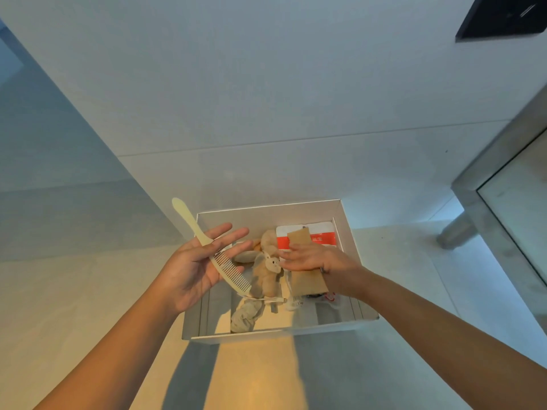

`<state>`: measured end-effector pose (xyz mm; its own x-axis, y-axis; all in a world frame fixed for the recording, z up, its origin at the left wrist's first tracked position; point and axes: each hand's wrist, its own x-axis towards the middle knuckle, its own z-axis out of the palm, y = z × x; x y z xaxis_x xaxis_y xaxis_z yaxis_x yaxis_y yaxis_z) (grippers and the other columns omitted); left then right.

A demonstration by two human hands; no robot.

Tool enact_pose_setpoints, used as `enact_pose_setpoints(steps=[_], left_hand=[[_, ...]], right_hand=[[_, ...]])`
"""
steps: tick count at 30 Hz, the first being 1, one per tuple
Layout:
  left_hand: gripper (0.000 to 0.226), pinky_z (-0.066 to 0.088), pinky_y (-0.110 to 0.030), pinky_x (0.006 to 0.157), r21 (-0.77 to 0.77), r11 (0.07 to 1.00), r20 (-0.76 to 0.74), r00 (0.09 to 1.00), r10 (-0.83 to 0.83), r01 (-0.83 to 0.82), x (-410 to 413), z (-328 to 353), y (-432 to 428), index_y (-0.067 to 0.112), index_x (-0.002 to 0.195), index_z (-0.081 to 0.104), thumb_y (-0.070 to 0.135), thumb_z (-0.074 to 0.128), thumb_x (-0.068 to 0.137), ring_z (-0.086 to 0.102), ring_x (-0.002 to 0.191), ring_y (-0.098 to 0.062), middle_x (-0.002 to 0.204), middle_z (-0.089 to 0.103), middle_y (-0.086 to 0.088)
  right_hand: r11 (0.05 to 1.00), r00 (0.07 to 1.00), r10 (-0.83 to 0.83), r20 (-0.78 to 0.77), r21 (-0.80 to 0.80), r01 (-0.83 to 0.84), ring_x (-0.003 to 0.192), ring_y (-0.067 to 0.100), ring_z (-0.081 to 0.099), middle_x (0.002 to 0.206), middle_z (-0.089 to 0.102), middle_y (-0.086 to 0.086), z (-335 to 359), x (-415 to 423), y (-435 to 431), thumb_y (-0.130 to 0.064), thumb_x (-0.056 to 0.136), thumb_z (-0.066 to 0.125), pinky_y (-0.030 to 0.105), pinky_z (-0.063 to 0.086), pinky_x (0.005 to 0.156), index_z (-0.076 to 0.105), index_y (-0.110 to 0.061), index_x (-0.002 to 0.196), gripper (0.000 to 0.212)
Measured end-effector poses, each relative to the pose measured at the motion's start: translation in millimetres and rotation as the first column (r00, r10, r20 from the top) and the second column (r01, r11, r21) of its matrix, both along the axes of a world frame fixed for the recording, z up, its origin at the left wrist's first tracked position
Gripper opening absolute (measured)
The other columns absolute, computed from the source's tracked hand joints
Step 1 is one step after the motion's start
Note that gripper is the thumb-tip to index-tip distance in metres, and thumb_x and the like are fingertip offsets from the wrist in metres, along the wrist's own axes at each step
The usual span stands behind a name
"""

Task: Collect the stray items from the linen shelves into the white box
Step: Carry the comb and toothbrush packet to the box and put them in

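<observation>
Left hand, fingers straight, bears the comb over the nine-o'clock edge of the white box; right hand presses flat on brown card.

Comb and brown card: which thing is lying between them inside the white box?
In the head view, a beige plush rabbit lies between the comb and the brown card, inside the white box.

Nothing legible showing anywhere from here. Red-and-white packet lying in white box, carrying few small pale characters on red band, blurring too much for reading. Small white tag near box front showing tiny dark marks, not resolving into letters. Black panel at top right showing pale streak, unreadable as any mark.
</observation>
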<state>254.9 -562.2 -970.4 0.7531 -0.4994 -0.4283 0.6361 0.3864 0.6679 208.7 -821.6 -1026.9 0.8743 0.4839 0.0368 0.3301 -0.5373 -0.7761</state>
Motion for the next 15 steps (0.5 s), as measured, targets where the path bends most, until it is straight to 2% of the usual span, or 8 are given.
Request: enact_pose_setpoints(steps=[2, 4, 6, 8, 12, 15], left_hand=[[0.037, 0.056, -0.047, 0.075, 0.004, 1.0, -0.004, 1.0, 0.0, 0.0, -1.8, 0.1, -1.6, 0.008, 0.129, 0.044, 0.002, 0.029, 0.096, 0.061, 0.109, -0.033, 0.123, 0.061, -0.016], [0.037, 0.055, -0.047, 0.075, 0.01, 1.0, -0.004, 1.0, -0.002, 0.002, -3.7, 0.7, -4.4, 0.008, 0.129, 0.044, 0.002, 0.03, 0.096, 0.061, 0.108, -0.032, 0.122, 0.062, -0.016], [0.036, 0.057, -0.045, 0.074, 0.019, 1.0, -0.001, 1.0, -0.009, 0.009, -5.7, 1.6, -7.4, 0.008, 0.128, 0.045, 0.002, 0.031, 0.096, 0.061, 0.108, -0.032, 0.122, 0.062, -0.016], [0.036, 0.058, -0.044, 0.072, 0.019, 1.0, -0.002, 1.0, -0.018, 0.018, -6.9, 2.4, -9.2, 0.008, 0.128, 0.046, 0.002, 0.033, 0.094, 0.062, 0.107, -0.032, 0.121, 0.062, -0.016], [0.039, 0.056, -0.046, 0.076, 0.021, 0.999, -0.007, 0.999, -0.034, 0.034, -8.9, 1.5, -12.1, 0.007, 0.127, 0.046, 0.002, 0.037, 0.09, 0.061, 0.108, -0.033, 0.121, 0.062, -0.017], [0.04, 0.051, -0.05, 0.083, 0.026, 0.999, -0.006, 0.999, -0.04, 0.04, -9.7, -0.8, -15.7, 0.006, 0.128, 0.045, 0.001, 0.038, 0.089, 0.061, 0.108, -0.033, 0.122, 0.061, -0.018]], right_hand=[[0.993, 0.999, 0.037, -0.008, -0.116, -0.038, 0.136, 0.016, 0.026, 0.135, 0.033, -0.016, -2.3, 0.1, -5.2, 0.004, 0.081, 0.065, 0.049, 0.025, 0.111, 0.039, -0.029, 0.128, 0.063], [0.963, 0.995, 0.077, -0.057, -0.255, -0.09, 0.14, 0.015, 0.016, 0.141, 0.023, -0.018, -3.4, 2.8, -7.4, 0.004, 0.082, 0.064, 0.046, 0.018, 0.114, 0.034, -0.034, 0.133, 0.07], [0.882, 0.989, 0.143, -0.046, -0.447, -0.148, 0.143, 0.016, 0.008, 0.15, 0.017, -0.012, -3.7, 5.9, -7.9, 0.003, 0.085, 0.061, 0.043, 0.012, 0.115, 0.03, -0.033, 0.14, 0.073], [0.801, 0.981, 0.189, -0.036, -0.572, -0.175, 0.143, 0.018, 0.001, 0.155, 0.014, -0.007, -2.0, 7.4, -9.0, -0.001, 0.088, 0.058, 0.043, 0.006, 0.114, 0.026, -0.033, 0.144, 0.072], [0.635, 0.97, 0.231, -0.071, -0.744, -0.206, 0.143, 0.022, -0.009, 0.156, 0.003, -0.005, -1.1, 4.4, -14.1, -0.003, 0.091, 0.053, 0.046, -0.005, 0.113, 0.02, -0.033, 0.146, 0.07], [0.601, 0.974, 0.211, -0.078, -0.776, -0.192, 0.142, 0.025, -0.01, 0.157, 0.002, -0.005, 0.0, 1.2, -14.3, -0.006, 0.093, 0.05, 0.047, -0.007, 0.112, 0.019, -0.032, 0.146, 0.067]])
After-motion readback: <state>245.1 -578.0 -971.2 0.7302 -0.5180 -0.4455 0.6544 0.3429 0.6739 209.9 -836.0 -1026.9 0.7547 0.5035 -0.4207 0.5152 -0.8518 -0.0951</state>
